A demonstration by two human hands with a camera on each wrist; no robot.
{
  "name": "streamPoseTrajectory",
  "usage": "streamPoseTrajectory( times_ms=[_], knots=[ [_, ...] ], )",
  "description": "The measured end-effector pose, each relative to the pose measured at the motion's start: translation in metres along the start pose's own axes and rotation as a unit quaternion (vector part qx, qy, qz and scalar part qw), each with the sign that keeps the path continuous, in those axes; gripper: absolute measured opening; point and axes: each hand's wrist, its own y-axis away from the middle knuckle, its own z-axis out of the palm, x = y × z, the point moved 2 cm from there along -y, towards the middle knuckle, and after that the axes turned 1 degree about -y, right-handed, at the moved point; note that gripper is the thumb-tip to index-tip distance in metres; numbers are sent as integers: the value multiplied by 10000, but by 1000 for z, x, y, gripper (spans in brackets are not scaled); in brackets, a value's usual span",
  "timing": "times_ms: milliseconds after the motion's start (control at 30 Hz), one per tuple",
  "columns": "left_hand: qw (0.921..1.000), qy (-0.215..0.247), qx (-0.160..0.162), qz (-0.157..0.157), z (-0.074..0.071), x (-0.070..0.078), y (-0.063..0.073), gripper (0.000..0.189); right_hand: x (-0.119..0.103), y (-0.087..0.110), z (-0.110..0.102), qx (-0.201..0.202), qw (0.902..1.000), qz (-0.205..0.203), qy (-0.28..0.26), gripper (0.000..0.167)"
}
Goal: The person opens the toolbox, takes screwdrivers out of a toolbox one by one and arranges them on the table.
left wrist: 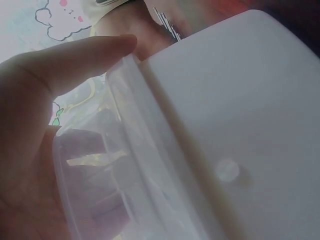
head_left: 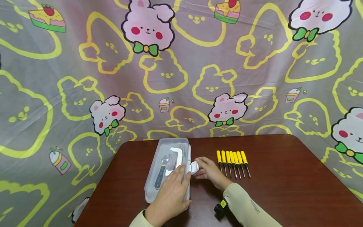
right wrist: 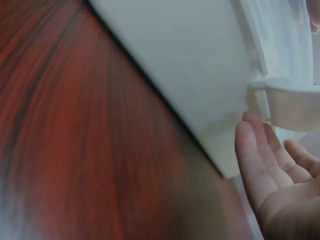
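A long plastic box (head_left: 153,160) with a clear lid and a white base (right wrist: 170,55) lies on the table. Through its lid shows an adjustable wrench (head_left: 160,177) with a dark handle. A white bracket-shaped handle (head_left: 180,154) runs along the lid. My left hand (head_left: 172,193) rests on the box's near right part, fingers extended over the lid, its thumb (left wrist: 95,52) along the edge in the left wrist view. On the box's right side a white latch (head_left: 194,167) sticks outward. My right hand (head_left: 211,172) touches it with nearly straight fingers (right wrist: 260,150).
Several yellow-and-black screwdrivers (head_left: 232,157) lie in a row to the right of the box, shafts toward me. The brown wooden table (head_left: 283,176) ends at a patterned cloth backdrop (head_left: 181,72). A small black device (head_left: 220,208) is strapped at my right wrist.
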Motion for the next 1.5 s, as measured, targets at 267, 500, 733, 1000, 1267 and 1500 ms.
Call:
streamPoseTrajectory(
  times_ms=[267, 500, 733, 1000, 1267, 1500],
  knots=[
    [9999, -37, 103, 30, 3, -1, 0, 94, -1, -6, 0, -65, 9998, 169, -22, 60],
    [10000, -27, 89, 34, 4, 0, 1, 93, 5, -8, 4, 107, 9988, 449, 181, 58],
    [10000, 62, 31, 43, 3, 0, 0, 94, 1, -13, 13, 579, 9949, 134, 815, 56],
    [9999, 69, 67, 91, 2, -1, 0, 88, -1, -15, 22, 1006, 9763, -317, 1892, 51],
    [9998, 141, 41, 144, 2, -2, 1, 71, 10, -14, 23, 935, 9769, -240, 1905, 51],
    [9995, 123, 195, 234, 4, -3, -1, 63, 13, -12, 21, 1001, 9800, -201, 1707, 50]
  ],
)
